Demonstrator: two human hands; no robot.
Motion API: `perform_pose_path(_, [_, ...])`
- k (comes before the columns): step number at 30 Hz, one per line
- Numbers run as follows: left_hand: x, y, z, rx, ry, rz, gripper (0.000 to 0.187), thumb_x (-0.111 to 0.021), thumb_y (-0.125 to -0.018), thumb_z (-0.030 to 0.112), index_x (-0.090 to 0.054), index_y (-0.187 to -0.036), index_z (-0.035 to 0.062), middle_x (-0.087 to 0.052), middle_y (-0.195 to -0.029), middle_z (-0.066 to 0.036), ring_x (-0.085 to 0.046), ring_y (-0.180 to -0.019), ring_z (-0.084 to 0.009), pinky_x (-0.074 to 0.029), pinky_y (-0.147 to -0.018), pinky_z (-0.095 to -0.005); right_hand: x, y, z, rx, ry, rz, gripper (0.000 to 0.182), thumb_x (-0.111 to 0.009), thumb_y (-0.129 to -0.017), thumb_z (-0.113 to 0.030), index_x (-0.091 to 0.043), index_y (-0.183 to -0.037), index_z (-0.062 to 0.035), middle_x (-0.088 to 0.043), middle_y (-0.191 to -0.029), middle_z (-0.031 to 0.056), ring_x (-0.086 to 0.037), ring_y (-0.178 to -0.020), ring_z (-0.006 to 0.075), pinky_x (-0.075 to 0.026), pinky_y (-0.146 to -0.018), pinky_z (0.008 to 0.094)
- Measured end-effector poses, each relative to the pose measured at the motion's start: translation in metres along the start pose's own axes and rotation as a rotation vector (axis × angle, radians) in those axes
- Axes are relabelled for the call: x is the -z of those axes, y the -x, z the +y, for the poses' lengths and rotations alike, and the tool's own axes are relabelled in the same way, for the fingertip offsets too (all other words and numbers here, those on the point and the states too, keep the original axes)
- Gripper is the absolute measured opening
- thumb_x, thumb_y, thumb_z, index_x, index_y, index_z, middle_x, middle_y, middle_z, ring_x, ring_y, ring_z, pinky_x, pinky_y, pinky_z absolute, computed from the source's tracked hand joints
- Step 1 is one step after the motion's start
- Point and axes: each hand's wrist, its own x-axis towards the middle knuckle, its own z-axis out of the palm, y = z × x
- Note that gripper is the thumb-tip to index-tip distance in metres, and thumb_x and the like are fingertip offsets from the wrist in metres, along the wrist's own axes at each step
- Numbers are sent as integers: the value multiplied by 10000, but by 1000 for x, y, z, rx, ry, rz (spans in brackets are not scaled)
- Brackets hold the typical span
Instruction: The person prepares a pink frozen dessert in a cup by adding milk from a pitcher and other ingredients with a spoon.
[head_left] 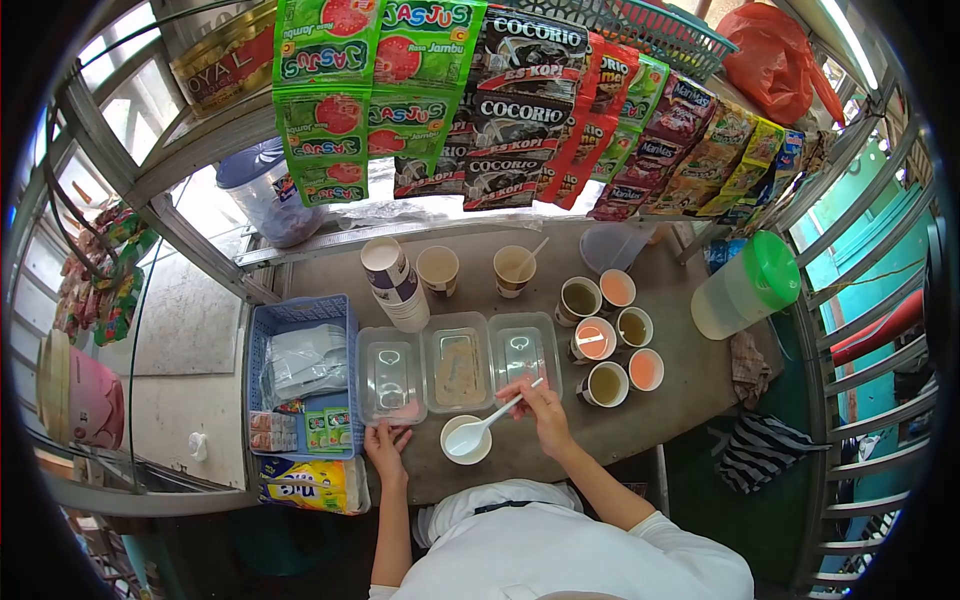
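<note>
My right hand (542,412) is closed around the handle of a white plastic spoon (490,420). The bowl of the spoon is over the mouth of a paper cup (466,455) near the table's front edge. My left hand (387,450) has its fingers apart, fingertips right at the near edge of the left clear plastic container (391,380). Beside that stand a middle container (459,362) with brownish powder in it and a right container (526,355) with a little pink stuff at the bottom.
Paper cups with green and orange drinks (605,384) stand on the right, before a green-lidded pitcher (742,285). Stacked cups (397,285) rise behind the containers. A blue basket (352,340) holds plastic bags and sachets. Drink sachets (525,100) hang overhead.
</note>
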Motion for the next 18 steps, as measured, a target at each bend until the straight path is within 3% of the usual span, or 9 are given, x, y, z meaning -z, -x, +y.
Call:
perform_pose_path(6, [-4,3,-2,-26,12,19,111,-480,-960,151,-498,-897,61,-560,-866,-48,-630,-798,-170,-581,-680,-331,2,-2,0,8,42,21,432,-404,-985,-346,-659,-994,3,-598,-839,21,-500,-708,79,-400,-642,222])
perform_pose_path(11, [-6,4,-10,-55,72,54,107,-471,-958,111,-525,-973,19,-570,-912,-63,-600,-814,-150,-590,-686,-331,-1,-15,3,56,99,-1,456,-390,-994,-365,-655,-995,6,-598,-788,19,-503,-687,78,-406,-633,225])
perform_pose_path(12, [-7,4,-10,-54,84,49,103,-471,-956,103,-524,-967,15,-569,-914,-66,-599,-817,-151,-591,-687,-333,-6,-18,-1,54,56,-22,414,-384,-1007,-297,-661,-1006,10,-541,-756,3,-465,-673,65,-375,-625,204])
perform_pose_path(18, [-5,2,-19,-113,62,41,107,-472,-955,100,-527,-959,8,-581,-898,-71,-613,-812,-152,-587,-701,-330,-31,-50,-16,186,343,-211,353,-392,-1007,-235,-651,-1004,5,-536,-822,28,-445,-665,82,-385,-641,228])
